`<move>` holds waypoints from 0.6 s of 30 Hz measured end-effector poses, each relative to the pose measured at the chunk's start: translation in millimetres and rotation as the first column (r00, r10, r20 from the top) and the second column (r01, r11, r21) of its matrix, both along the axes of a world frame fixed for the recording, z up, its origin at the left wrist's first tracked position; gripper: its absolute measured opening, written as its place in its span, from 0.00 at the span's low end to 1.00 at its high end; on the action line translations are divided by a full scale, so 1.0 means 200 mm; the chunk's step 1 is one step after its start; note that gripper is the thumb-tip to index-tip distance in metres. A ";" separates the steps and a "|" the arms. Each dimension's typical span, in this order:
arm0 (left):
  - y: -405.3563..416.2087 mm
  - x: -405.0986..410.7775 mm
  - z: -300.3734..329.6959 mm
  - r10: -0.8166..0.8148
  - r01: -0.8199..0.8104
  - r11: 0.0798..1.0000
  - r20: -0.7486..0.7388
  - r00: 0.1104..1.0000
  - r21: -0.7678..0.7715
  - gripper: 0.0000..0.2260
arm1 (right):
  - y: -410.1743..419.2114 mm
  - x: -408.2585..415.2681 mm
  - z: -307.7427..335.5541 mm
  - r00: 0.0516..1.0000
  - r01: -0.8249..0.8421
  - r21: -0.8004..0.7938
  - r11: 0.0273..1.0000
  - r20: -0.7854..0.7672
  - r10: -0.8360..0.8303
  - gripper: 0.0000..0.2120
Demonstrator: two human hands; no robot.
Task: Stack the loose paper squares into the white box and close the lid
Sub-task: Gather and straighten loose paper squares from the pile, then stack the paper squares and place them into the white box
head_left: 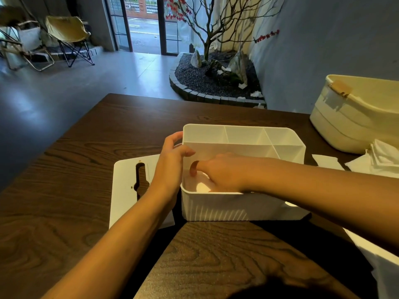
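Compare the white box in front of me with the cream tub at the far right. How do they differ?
The white box has ribbed outer walls and inner dividers; the cream tub has smooth walls and a tan tag near its rim. The white box sits between both arms, with the right hand reaching inside; the cream tub is untouched. Both stand open-topped on the dark wooden table.

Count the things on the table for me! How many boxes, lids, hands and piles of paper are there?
Boxes: 2, the white box and the cream box
Lids: 1, the lid
Hands: 2, the left hand and the right hand
Paper piles: 1, the paper pile
Total: 6
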State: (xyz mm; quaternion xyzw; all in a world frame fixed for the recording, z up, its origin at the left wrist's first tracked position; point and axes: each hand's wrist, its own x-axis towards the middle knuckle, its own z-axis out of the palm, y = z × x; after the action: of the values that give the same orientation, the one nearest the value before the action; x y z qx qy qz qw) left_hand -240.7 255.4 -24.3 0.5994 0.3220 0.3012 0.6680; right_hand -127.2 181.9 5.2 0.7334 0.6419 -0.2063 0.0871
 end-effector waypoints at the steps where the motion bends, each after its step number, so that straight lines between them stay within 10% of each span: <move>1: 0.01 0.00 0.00 0.002 -0.002 1.000 -0.002 1.000 -0.007 0.19 | 0.01 -0.01 0.00 1.000 0.000 -0.003 1.000 0.009 0.000 0.23; 14: 0.08 -0.04 0.03 0.045 -0.039 0.998 -0.119 0.992 0.057 0.15 | 0.04 0.00 0.04 0.955 0.168 -0.003 0.986 -0.248 -0.163 0.20; 18: 0.12 -0.07 0.10 0.061 -0.018 0.978 -0.204 0.977 0.209 0.14 | -0.09 0.03 0.18 0.964 0.221 0.232 0.947 -0.201 -0.175 0.16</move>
State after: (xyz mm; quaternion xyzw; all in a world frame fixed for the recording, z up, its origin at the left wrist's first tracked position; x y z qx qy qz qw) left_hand -255.4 279.8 -4.3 0.6874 0.3696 0.2813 0.5584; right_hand -121.2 163.4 41.2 0.7781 0.5908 -0.1951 -0.0857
